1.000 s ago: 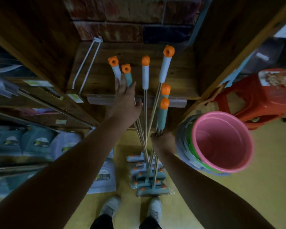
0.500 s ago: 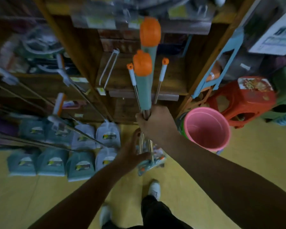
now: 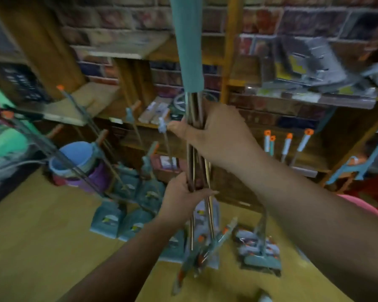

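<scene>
Seemingly light but long, stiff and slippery on the bare metal, so better to grasp the mops [image 3: 193, 164], now upright before the shelf [image 3: 319, 155], mid-pole, with right hand [image 3: 216, 136] curled round them above and left hand [image 3: 181, 198] below.

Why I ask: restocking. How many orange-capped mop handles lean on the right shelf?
4 in a row: leftmost handle, its close neighbour, the third, the rightmost. The arm may hide others.
</scene>
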Demonstrator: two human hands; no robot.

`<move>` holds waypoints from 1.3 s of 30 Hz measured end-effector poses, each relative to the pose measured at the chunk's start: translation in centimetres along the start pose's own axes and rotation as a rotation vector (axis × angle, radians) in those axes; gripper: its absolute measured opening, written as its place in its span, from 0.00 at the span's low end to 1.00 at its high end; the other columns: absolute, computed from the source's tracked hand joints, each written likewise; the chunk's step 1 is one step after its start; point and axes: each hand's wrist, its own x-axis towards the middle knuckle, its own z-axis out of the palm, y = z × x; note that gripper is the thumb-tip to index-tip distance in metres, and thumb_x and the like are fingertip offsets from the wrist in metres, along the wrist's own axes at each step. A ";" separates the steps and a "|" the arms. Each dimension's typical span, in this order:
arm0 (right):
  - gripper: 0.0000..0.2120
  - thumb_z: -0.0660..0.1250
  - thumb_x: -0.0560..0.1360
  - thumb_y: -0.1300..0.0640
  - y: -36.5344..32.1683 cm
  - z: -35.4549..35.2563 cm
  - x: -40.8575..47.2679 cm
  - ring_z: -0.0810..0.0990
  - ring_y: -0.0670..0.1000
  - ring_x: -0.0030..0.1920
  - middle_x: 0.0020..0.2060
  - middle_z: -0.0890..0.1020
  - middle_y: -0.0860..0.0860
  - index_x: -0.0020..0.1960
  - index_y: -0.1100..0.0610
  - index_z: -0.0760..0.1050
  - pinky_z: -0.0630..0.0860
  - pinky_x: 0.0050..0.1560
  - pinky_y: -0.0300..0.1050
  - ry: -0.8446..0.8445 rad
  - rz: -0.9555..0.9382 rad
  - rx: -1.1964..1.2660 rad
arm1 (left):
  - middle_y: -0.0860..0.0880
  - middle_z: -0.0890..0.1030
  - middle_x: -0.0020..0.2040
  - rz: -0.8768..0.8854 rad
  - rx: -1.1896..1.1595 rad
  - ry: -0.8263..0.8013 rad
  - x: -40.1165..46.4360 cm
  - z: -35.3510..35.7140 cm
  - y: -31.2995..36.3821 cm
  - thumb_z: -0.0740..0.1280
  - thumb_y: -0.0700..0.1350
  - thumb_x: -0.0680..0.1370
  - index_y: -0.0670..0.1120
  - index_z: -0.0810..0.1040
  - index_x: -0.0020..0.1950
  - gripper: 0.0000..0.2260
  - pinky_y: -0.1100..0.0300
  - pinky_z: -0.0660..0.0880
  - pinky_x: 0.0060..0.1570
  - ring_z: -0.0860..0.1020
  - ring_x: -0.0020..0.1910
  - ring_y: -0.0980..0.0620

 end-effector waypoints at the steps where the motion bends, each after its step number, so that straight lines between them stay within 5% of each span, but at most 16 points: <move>1: 0.15 0.71 0.71 0.40 -1.7 1.5 0.5 0.75 0.38 0.31 0.25 0.73 0.43 0.32 0.44 0.70 0.67 0.28 0.32 0.003 -0.014 0.052 | 0.45 0.85 0.40 -0.024 -0.006 0.028 -0.2 -2.5 -0.4 0.81 0.41 0.68 0.41 0.79 0.45 0.13 0.49 0.82 0.46 0.84 0.42 0.49; 4: 0.14 0.73 0.68 0.41 -5.4 5.9 1.5 0.80 0.40 0.42 0.40 0.82 0.43 0.48 0.46 0.77 0.77 0.42 0.38 -0.029 -0.043 0.148 | 0.43 0.87 0.45 -0.036 -0.030 0.080 -0.7 -9.5 -1.3 0.82 0.47 0.65 0.46 0.83 0.48 0.15 0.39 0.82 0.53 0.85 0.48 0.44; 7: 0.14 0.71 0.73 0.47 -7.2 10.2 1.9 0.81 0.44 0.48 0.46 0.82 0.42 0.57 0.48 0.76 0.78 0.48 0.47 -0.171 -0.053 0.153 | 0.53 0.88 0.39 0.022 -0.049 0.096 -1.3 -15.3 -1.9 0.81 0.42 0.66 0.58 0.84 0.40 0.12 0.56 0.83 0.49 0.86 0.44 0.54; 10: 0.10 0.65 0.78 0.50 -8.9 14.0 2.8 0.75 0.41 0.42 0.42 0.75 0.38 0.59 0.47 0.74 0.69 0.42 0.36 -0.289 -0.074 0.063 | 0.43 0.86 0.40 0.027 -0.019 0.070 -1.7 -20.1 -3.0 0.80 0.45 0.67 0.42 0.83 0.44 0.12 0.54 0.81 0.44 0.84 0.43 0.49; 12: 0.06 0.63 0.80 0.49 -9.8 16.4 4.1 0.71 0.40 0.36 0.37 0.72 0.40 0.55 0.47 0.72 0.63 0.34 0.33 -0.358 -0.086 -0.047 | 0.42 0.82 0.36 0.000 0.009 0.052 -1.1 -23.0 -4.7 0.78 0.40 0.71 0.38 0.79 0.42 0.10 0.60 0.77 0.40 0.80 0.38 0.54; 18: 0.10 0.64 0.78 0.45 -9.5 22.8 9.4 0.73 0.44 0.35 0.36 0.75 0.48 0.49 0.51 0.73 0.64 0.32 0.38 -0.268 0.016 -0.055 | 0.47 0.77 0.31 -0.059 0.118 0.263 2.6 -31.8 -11.2 0.69 0.43 0.80 0.51 0.72 0.38 0.12 0.69 0.71 0.34 0.76 0.30 0.59; 23: 0.11 0.63 0.77 0.43 -5.6 28.8 14.3 0.76 0.47 0.34 0.36 0.76 0.49 0.50 0.50 0.69 0.68 0.32 0.39 -0.199 0.155 0.035 | 0.36 0.75 0.36 -0.156 0.073 0.381 10.0 -40.3 -18.3 0.65 0.53 0.82 0.43 0.71 0.41 0.16 0.43 0.78 0.42 0.77 0.36 0.39; 26: 0.09 0.63 0.77 0.45 -3.2 31.5 17.2 0.75 0.48 0.32 0.32 0.74 0.50 0.48 0.48 0.67 0.68 0.29 0.40 -0.142 0.253 0.024 | 0.50 0.71 0.31 -0.201 0.061 0.386 14.8 -43.6 -21.6 0.64 0.46 0.84 0.47 0.69 0.39 0.13 0.48 0.73 0.40 0.73 0.32 0.53; 29: 0.12 0.63 0.78 0.45 -1.2 33.7 20.9 0.75 0.49 0.31 0.32 0.74 0.52 0.47 0.54 0.69 0.72 0.29 0.45 -0.060 0.355 -0.061 | 0.57 0.73 0.29 -0.251 0.029 0.370 19.6 -46.1 -24.6 0.62 0.45 0.84 0.48 0.70 0.40 0.12 0.49 0.73 0.41 0.72 0.32 0.54; 34: 0.13 0.63 0.78 0.47 0.4 36.3 26.4 0.74 0.48 0.31 0.32 0.74 0.51 0.47 0.57 0.67 0.70 0.28 0.44 0.075 0.420 -0.085 | 0.53 0.74 0.30 -0.296 -0.048 0.326 25.8 -47.0 -26.9 0.62 0.54 0.83 0.47 0.74 0.39 0.16 0.53 0.72 0.37 0.72 0.30 0.53; 39: 0.11 0.64 0.79 0.51 2.6 40.5 32.2 0.73 0.48 0.29 0.30 0.73 0.50 0.47 0.56 0.65 0.64 0.25 0.43 -0.007 0.531 -0.129 | 0.55 0.72 0.22 -0.366 -0.100 0.257 30.9 -46.0 -29.6 0.63 0.47 0.84 0.48 0.72 0.35 0.17 0.65 0.67 0.27 0.68 0.22 0.63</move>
